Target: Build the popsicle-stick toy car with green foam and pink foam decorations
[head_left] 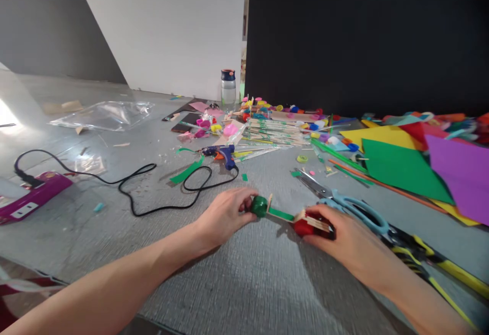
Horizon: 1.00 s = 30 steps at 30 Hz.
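My left hand (225, 216) pinches a green bottle cap (260, 206) just above the grey table. A narrow green strip (280, 215) runs from there toward a red bottle cap (303, 227). Short wooden sticks (319, 223) lie across the red cap, and another stick piece (269, 201) stands up beside the green one. My right hand (340, 235) has its fingers closed around the red cap and its sticks. The parts look joined into one small piece, but the joints are too small to make out. Blue-handled scissors (357, 207) lie close to my right hand.
Beyond my hands lies a blue glue gun (228, 156), its black cord (164, 208) looping left to a purple power strip (53, 192). Craft sticks (271, 132) and bottle caps are heaped behind. Coloured sheets (405, 167) and yellow-black cutters (416, 253) lie right. A bottle (228, 88) stands at the back.
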Each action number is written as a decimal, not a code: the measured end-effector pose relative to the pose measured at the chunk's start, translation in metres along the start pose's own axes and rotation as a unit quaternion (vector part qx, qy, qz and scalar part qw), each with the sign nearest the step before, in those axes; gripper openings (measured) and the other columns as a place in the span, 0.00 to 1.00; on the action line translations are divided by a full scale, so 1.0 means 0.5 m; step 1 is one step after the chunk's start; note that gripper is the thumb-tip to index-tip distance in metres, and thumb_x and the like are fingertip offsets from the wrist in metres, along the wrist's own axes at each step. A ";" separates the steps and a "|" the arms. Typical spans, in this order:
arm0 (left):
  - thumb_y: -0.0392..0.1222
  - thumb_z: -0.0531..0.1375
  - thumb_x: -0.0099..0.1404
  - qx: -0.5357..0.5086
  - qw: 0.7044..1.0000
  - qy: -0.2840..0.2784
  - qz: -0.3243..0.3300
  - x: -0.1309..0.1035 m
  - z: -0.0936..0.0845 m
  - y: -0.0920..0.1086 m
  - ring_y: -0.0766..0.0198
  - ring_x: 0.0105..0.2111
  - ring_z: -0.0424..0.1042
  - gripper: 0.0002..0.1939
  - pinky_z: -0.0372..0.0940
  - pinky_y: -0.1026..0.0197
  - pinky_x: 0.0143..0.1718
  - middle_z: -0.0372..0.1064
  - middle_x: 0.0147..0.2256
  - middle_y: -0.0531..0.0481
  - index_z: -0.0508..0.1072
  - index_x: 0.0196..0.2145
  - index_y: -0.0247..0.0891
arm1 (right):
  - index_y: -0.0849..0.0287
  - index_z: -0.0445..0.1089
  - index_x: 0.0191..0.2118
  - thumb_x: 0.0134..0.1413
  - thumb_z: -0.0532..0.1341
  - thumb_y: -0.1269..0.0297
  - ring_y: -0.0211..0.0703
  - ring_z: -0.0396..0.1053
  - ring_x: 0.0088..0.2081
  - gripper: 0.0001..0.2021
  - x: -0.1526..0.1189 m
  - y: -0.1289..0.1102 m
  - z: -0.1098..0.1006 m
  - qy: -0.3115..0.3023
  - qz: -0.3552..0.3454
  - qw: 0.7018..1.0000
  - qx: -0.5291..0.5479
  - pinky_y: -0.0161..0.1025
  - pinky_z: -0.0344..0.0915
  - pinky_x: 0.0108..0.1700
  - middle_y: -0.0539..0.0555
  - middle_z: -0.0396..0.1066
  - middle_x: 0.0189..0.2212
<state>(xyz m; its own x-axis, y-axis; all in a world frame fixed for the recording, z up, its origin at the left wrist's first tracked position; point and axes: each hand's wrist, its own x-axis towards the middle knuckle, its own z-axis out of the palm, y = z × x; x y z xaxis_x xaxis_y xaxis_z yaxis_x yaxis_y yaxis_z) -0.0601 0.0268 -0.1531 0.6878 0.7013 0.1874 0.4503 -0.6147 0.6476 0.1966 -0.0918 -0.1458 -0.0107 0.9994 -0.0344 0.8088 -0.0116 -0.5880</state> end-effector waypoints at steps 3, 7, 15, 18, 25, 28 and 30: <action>0.34 0.66 0.61 0.004 1.000 -0.003 0.000 0.001 0.002 0.001 0.64 0.33 0.69 0.18 0.62 0.61 0.36 0.69 0.32 0.54 0.74 0.49 0.40 | 0.47 0.67 0.48 0.63 0.62 0.58 0.50 0.72 0.46 0.09 0.003 0.005 0.004 0.015 -0.010 1.000 -0.006 0.46 0.66 0.46 0.47 0.74 0.45; 0.34 0.67 0.60 0.014 1.000 0.011 0.001 0.002 0.002 -0.007 0.63 0.35 0.70 0.17 0.63 0.60 0.38 0.71 0.33 0.54 0.75 0.48 0.40 | 0.51 0.67 0.51 0.61 0.61 0.58 0.54 0.72 0.49 0.14 0.012 0.012 0.018 0.053 -0.001 0.998 -0.015 0.50 0.66 0.49 0.52 0.74 0.49; 0.45 0.66 0.63 -0.040 0.996 0.083 -0.017 0.005 -0.030 0.000 0.61 0.38 0.72 0.16 0.65 0.58 0.41 0.74 0.38 0.50 0.75 0.48 0.39 | 0.50 0.70 0.49 0.61 0.59 0.44 0.52 0.72 0.31 0.18 -0.019 0.016 -0.022 0.167 0.007 0.986 -0.002 0.45 0.68 0.32 0.53 0.75 0.35; 0.43 0.58 0.69 -0.080 0.970 0.225 -0.043 0.009 -0.051 -0.003 0.63 0.36 0.71 0.07 0.63 0.59 0.39 0.75 0.35 0.52 0.76 0.38 0.40 | 0.49 0.69 0.35 0.64 0.55 0.45 0.51 0.69 0.27 0.15 -0.036 0.002 -0.050 0.301 0.010 0.953 -0.026 0.44 0.63 0.28 0.52 0.73 0.28; 0.44 0.57 0.70 -0.099 0.957 0.269 -0.041 0.016 -0.049 -0.022 0.66 0.32 0.68 0.12 0.62 0.62 0.37 0.72 0.29 0.54 0.72 0.29 0.39 | 0.51 0.68 0.28 0.64 0.56 0.45 0.50 0.67 0.24 0.18 -0.032 0.026 -0.072 0.330 0.052 0.942 -0.012 0.45 0.61 0.26 0.53 0.70 0.23; 0.40 0.59 0.68 -0.072 0.969 0.235 -0.024 0.017 -0.040 -0.017 0.64 0.36 0.71 0.06 0.63 0.62 0.40 0.75 0.34 0.53 0.75 0.34 0.39 | 0.52 0.70 0.31 0.65 0.56 0.47 0.51 0.69 0.26 0.17 -0.025 0.048 -0.083 0.375 0.047 0.926 0.003 0.46 0.63 0.30 0.54 0.71 0.26; 0.39 0.58 0.68 -0.060 0.975 0.214 -0.014 0.016 -0.037 -0.013 0.64 0.37 0.72 0.06 0.64 0.62 0.41 0.75 0.35 0.52 0.75 0.35 0.39 | 0.53 0.70 0.35 0.67 0.53 0.48 0.52 0.69 0.28 0.17 -0.021 0.061 -0.096 0.397 0.043 0.917 0.001 0.46 0.65 0.32 0.54 0.70 0.27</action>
<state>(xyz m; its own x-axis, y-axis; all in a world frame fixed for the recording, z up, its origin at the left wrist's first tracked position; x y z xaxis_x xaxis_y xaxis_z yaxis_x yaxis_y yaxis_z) -0.0679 0.0433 -0.1424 0.3638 0.8193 0.4431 0.3780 -0.5647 0.7337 0.2497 -0.1010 -0.1249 0.4855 0.7038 0.5186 0.7857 -0.0911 -0.6118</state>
